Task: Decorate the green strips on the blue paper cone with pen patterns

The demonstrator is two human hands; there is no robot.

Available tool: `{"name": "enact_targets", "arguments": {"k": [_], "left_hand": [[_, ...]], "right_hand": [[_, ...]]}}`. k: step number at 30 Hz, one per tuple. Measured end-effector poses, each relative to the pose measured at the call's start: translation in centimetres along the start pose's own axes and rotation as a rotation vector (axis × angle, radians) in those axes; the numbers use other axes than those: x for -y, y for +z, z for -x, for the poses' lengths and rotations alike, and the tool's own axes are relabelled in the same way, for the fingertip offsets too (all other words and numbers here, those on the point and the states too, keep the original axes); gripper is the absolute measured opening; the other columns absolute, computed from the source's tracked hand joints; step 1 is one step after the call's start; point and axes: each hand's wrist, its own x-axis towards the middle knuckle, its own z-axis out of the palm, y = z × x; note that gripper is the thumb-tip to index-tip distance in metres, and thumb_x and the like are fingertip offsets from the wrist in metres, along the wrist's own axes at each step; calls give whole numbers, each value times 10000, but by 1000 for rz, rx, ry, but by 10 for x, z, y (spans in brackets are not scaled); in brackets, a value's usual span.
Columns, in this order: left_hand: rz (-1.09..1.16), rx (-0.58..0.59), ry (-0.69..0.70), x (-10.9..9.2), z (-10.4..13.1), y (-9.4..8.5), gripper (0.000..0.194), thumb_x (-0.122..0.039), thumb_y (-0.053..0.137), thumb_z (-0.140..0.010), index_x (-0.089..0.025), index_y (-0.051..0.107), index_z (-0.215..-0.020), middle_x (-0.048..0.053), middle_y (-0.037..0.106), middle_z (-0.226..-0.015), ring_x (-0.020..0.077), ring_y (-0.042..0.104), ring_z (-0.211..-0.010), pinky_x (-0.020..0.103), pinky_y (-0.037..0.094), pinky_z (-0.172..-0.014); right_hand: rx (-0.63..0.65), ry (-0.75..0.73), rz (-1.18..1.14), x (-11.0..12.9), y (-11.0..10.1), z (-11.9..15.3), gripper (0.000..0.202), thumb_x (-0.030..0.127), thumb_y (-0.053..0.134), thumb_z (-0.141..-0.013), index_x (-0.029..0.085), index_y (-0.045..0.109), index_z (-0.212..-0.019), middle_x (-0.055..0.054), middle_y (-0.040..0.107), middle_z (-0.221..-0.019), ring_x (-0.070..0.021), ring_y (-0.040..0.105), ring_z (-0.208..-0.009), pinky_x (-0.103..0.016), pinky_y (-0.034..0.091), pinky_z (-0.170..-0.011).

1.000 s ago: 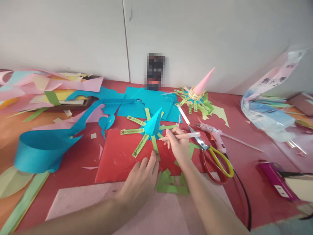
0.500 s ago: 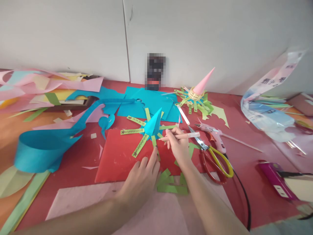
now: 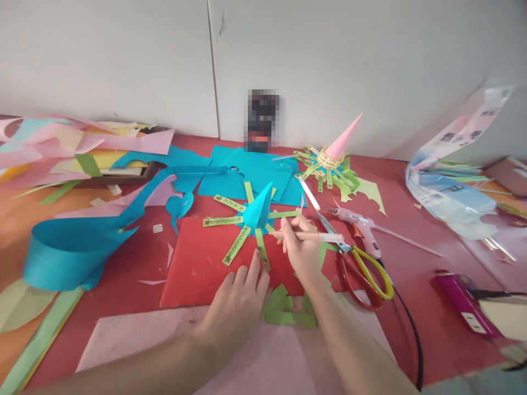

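A blue paper cone (image 3: 258, 208) stands on a red sheet (image 3: 193, 263), with green strips (image 3: 236, 246) spreading out from its base. Several strips at the left bear drawn stars and loops; the one nearest me looks plain. My left hand (image 3: 242, 288) lies on the red sheet, fingers stretched, its index fingertip at that near strip. To the right of the cone, my right hand (image 3: 300, 247) grips a pale pink pen (image 3: 325, 237), its tip pointing left toward the strips.
Scissors (image 3: 362, 266) and a pink glue gun (image 3: 366, 233) lie at the right, before a purple power strip (image 3: 465, 304). A pink cone (image 3: 341, 140) stands behind. Blue sheets (image 3: 247, 170), a blue paper loop (image 3: 61, 252) and green scraps (image 3: 288, 312) lie around.
My right hand has shifted slightly, and the pen lies flatter, its rear end farther right and lower. My left index fingertip has moved slightly left along the near strip's edge.
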Motion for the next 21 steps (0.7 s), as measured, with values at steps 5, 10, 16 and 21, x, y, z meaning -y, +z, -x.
{"name": "enact_targets", "arguments": {"k": [5,10,16,21], "left_hand": [[-14,-4,14,0,0,0,334,-149,439,-855,-114,557,-1165,149,565,-1243,199,589,-756,312,476,-591],[-13,-6,14,0,-1,0,339,-156,445,-853,-113,561,-1168,144,571,-1233,203,592,-778,307,479,-588],[-8,-14,7,0,-2,0,310,-179,447,-862,-124,579,-1137,143,584,-1211,203,598,-781,309,486,-598],[0,-17,1,0,-1,1,286,-195,422,-881,-131,593,-1101,138,608,-1166,213,608,-802,312,489,-605]], "right_hand": [[18,-17,-8,-1,1,1,353,399,537,-850,234,384,-577,87,390,-376,-139,587,-444,-273,538,-585],[61,28,-38,0,1,0,362,406,544,-848,230,386,-575,91,389,-346,-154,632,-472,-248,516,-549],[176,75,-108,1,1,-3,350,428,553,-841,233,384,-604,93,411,-360,-174,677,-566,-285,540,-661],[215,84,-67,1,2,-2,359,442,543,-844,231,401,-590,67,450,-408,-190,691,-642,-298,537,-700]]}}
